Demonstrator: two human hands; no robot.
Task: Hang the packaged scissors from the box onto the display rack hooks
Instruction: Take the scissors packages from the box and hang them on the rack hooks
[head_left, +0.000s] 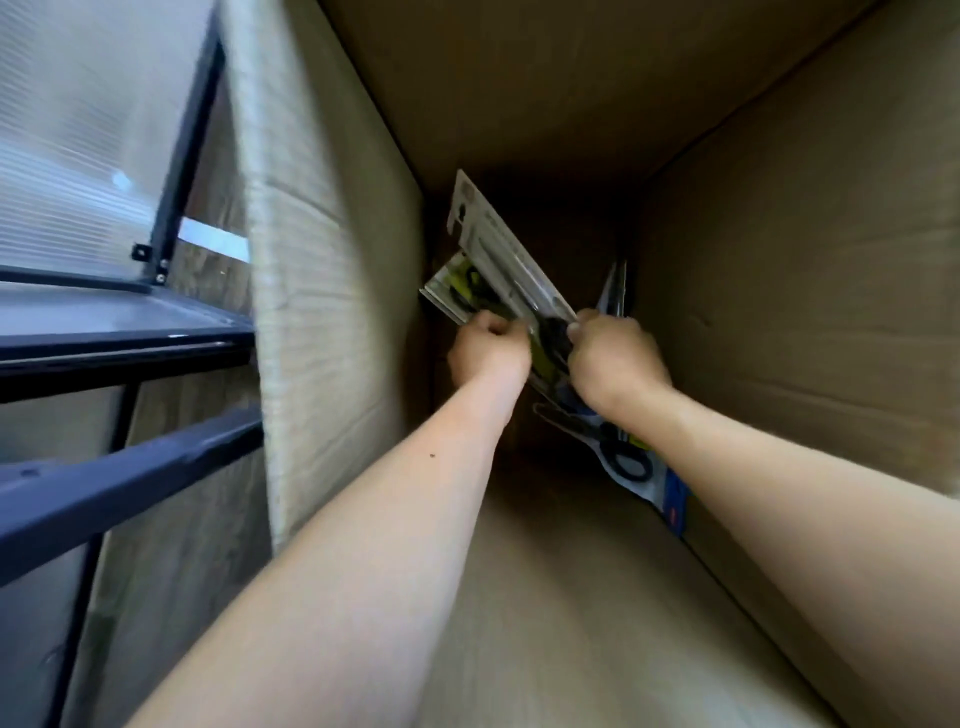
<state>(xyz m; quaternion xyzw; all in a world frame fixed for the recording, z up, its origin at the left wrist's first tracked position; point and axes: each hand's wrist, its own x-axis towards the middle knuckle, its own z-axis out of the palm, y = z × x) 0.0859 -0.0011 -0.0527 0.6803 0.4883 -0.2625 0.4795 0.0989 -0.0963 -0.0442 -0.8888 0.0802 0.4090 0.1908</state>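
Both my arms reach deep into a tall cardboard box (779, 260). My left hand (488, 351) grips the lower edge of a scissors pack with a yellow-green card (457, 288). My right hand (613, 358) grips a grey carded scissors pack (498, 249) that stands tilted up toward the box's far corner. More packs lie under my right wrist, one with black handles and a blue card (634, 467). Another pack's edge (615, 286) stands against the right wall.
The box's left flap (311, 260) stands between me and a dark metal frame (130, 353) with a ribbed translucent panel (78, 130) on the left. The box floor (571, 597) near me is bare cardboard.
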